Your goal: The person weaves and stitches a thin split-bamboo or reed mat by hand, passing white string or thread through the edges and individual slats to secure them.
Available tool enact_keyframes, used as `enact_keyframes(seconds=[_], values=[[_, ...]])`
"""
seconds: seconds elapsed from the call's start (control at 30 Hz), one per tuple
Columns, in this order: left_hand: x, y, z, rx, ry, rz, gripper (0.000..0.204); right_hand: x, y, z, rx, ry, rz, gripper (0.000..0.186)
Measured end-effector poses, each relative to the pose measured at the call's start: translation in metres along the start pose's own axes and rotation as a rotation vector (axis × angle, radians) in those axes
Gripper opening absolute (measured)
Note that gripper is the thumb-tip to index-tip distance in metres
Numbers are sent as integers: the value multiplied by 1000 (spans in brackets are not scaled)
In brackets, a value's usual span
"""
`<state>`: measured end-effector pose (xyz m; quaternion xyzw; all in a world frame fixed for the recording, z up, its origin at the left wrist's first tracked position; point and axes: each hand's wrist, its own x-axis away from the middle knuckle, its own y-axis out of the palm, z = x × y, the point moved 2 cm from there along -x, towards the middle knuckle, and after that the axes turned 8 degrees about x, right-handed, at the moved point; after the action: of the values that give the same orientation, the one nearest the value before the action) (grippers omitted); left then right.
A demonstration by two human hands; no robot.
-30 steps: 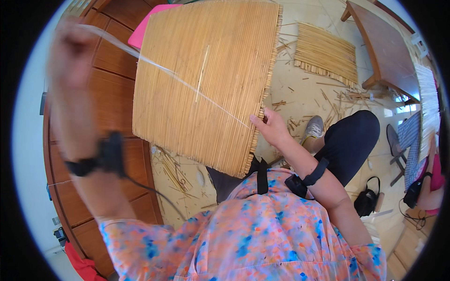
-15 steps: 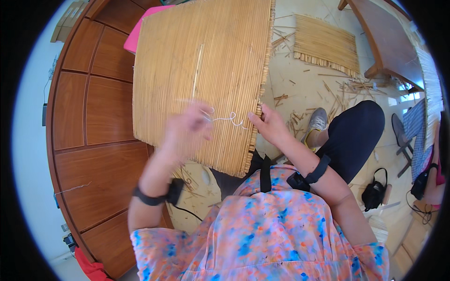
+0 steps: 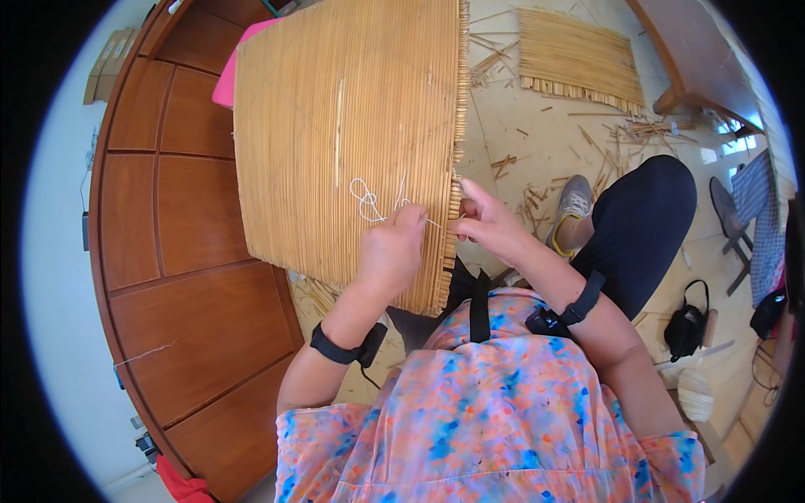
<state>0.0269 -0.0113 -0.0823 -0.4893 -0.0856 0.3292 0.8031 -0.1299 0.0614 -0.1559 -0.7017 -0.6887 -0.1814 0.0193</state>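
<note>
A large mat of thin straw-coloured sticks (image 3: 310, 126) lies in front of me, tilted, with its bundled stick ends along the right edge. White thread (image 3: 366, 199) lies in loose loops on its surface. Over the mat's lower right part, my left hand (image 3: 392, 251) is closed in a pinch on this thread. A short taut length runs from it to the right. My right hand (image 3: 490, 222) is at the mat's right edge, its thumb and bent fingers meeting the thread's end there. Its fingertips are partly hidden.
A brown panelled cabinet (image 3: 210, 210) stands close on the left. Something pink (image 3: 231, 71) shows behind the mat. A smaller stick mat (image 3: 579, 59) and loose stick pieces (image 3: 537, 201) lie on the tiled floor. To the right are a wooden bench (image 3: 696, 59) and a black bag (image 3: 688, 331).
My left hand has moved right and down, towards the right edge, and is now pinching. The thread loops lie farther left, and the right thumb has come off the mat's top.
</note>
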Motion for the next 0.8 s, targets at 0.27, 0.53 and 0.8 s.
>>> enact_keyframes(seconds=[0.27,0.53,0.8], values=[[8,19,-20,279,-183,41,9,5,17,13,-197,56,129,92],[-9,-10,-7,105,-147,-122,8,0,27,28,-147,70,245,91],[-17,1,-1,338,-102,-132,3,2,33,15,-311,-7,117,56]])
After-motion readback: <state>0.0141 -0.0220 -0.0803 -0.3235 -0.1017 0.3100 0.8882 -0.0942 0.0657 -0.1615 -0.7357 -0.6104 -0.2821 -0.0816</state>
